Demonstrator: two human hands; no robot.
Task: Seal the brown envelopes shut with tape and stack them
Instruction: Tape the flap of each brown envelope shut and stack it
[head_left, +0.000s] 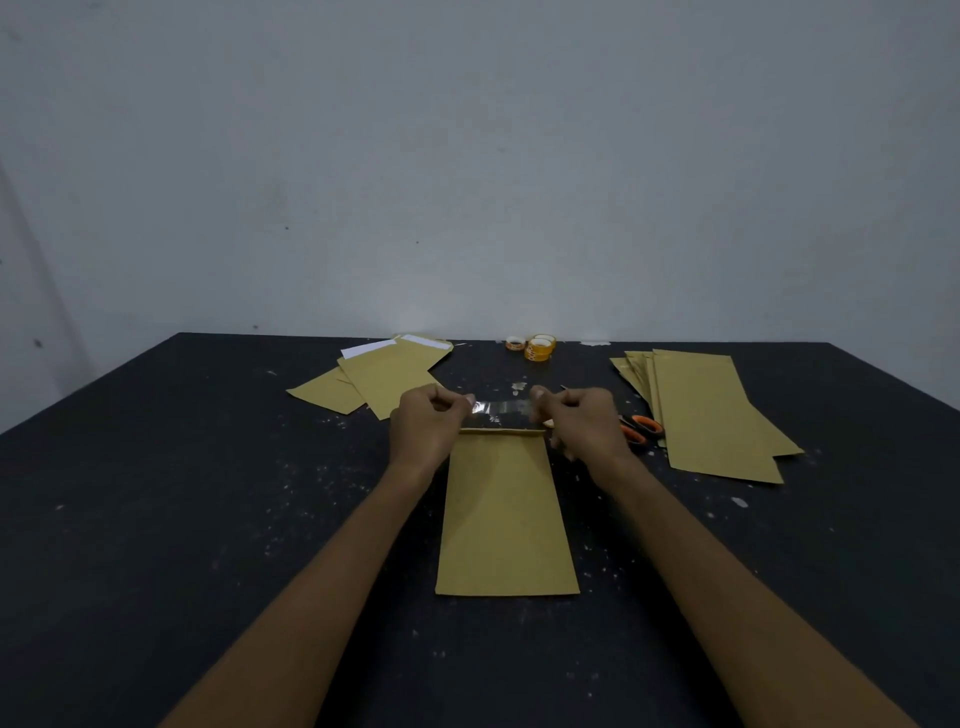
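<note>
Now your left hand (426, 423) and right hand (584, 423) each pinch an end of a clear tape strip (503, 408) in their fingers, stretched above the flat brown paper envelope (506, 514) on the dark worktop (156, 493).

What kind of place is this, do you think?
Likely a bare workroom used for mailing jobs: a speckled black table against a plain white wall, piles of brown envelopes, and tape rolls.
</note>
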